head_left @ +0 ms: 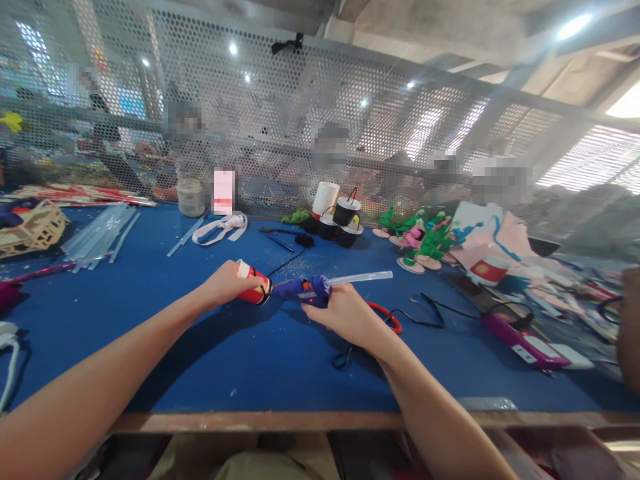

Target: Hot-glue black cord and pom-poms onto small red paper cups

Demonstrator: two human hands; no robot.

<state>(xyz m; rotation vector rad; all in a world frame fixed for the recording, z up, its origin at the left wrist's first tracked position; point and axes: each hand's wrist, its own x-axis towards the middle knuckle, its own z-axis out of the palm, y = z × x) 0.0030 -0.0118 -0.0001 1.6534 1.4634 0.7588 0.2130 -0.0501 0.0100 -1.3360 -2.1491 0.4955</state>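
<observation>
My left hand [227, 283] grips a small red and white cup [253, 283] lying on its side just above the blue table [240, 360]. My right hand [345, 312] holds a blue glue gun [305, 290] whose nozzle points left at the cup's mouth. A clear glue stick [360, 277] sticks out of the gun's back to the right. The gun's black cord [290, 261] runs back across the table.
Clear glue sticks [100, 233] lie at the back left near a jar [191, 197]. Black and white cups [340, 213] stand at the back centre, green and pink craft pieces [423, 240] to their right. A purple glue gun [520, 340] and red-handled scissors [387, 317] lie at right. A mesh screen [300, 120] stands behind.
</observation>
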